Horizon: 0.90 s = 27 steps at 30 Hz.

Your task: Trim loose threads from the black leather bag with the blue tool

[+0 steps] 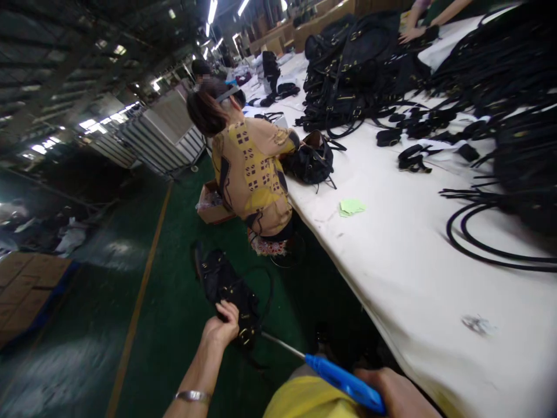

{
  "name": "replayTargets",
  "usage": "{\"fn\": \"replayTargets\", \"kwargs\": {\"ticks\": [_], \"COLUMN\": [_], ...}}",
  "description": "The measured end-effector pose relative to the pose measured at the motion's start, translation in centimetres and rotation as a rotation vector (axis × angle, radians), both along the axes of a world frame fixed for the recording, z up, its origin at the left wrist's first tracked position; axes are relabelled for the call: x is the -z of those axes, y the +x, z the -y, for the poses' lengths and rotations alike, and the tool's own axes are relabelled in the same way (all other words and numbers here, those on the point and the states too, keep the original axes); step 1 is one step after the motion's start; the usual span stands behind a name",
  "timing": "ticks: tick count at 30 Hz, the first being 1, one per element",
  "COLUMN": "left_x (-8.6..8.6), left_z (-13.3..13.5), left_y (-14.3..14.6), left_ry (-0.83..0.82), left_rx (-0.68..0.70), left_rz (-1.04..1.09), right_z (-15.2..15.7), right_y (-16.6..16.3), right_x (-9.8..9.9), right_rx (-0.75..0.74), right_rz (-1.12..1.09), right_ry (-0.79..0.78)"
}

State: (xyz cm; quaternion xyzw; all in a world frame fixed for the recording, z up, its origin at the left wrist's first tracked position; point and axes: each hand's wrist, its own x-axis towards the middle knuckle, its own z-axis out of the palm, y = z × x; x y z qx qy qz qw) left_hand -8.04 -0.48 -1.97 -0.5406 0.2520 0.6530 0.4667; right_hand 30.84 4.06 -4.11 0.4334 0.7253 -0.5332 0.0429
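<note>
My left hand [223,326] grips a black handbag [226,284] with gold fittings, holding it out low over the green floor. My right hand [398,390] is closed on the blue handle of a tool [343,380]; its thin metal shaft points toward the bag near my left hand. A metal bracelet sits on my left wrist. My yellow sleeve shows at the bottom edge.
A long white worktable [413,261] runs along the right, with piles of black bags [352,64], straps [491,238] and a green paper slip [351,206]. A seated person in a yellow patterned shirt [252,174] works on a bag at the table edge. Another person's hands rest far back.
</note>
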Motion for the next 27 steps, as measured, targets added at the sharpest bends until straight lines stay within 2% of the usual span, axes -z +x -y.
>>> {"fn": "replayTargets", "kwargs": {"ticks": [2, 5, 10, 14, 18, 22, 27], "left_x": [-0.3, -0.6, -1.0, -2.3, -3.7, -4.3, -4.6], "left_z": [0.5, 1.4, 2.4, 2.2, 1.7, 1.7, 1.7], "left_y": [0.3, 0.4, 0.7, 1.6, 2.4, 2.6, 2.9], "left_ry": [0.136, 0.255, 0.393, 0.394, 0.367, 0.331, 0.339], "left_rx": [-0.104, -0.158, -0.153, -0.155, -0.161, -0.157, -0.162], "left_rz": [0.045, 0.111, 0.315, 0.279, 0.251, 0.222, 0.234], "right_z": [0.1, 0.1, -0.1, -0.8, -0.7, -0.9, -0.9], "right_y": [-0.1, 0.0, 0.1, -0.1, -0.9, -1.3, -1.9], "right_x": [0.5, 1.6, 2.9, 3.0, 2.8, 2.8, 2.2], "right_rx": [0.024, 0.115, 0.008, 0.076, -0.036, 0.029, -0.086], "right_rz": [0.048, 0.122, 0.119, 0.215, 0.114, 0.214, 0.100], "right_ry": [0.005, 0.064, 0.057, 0.047, 0.045, 0.097, 0.090]}}
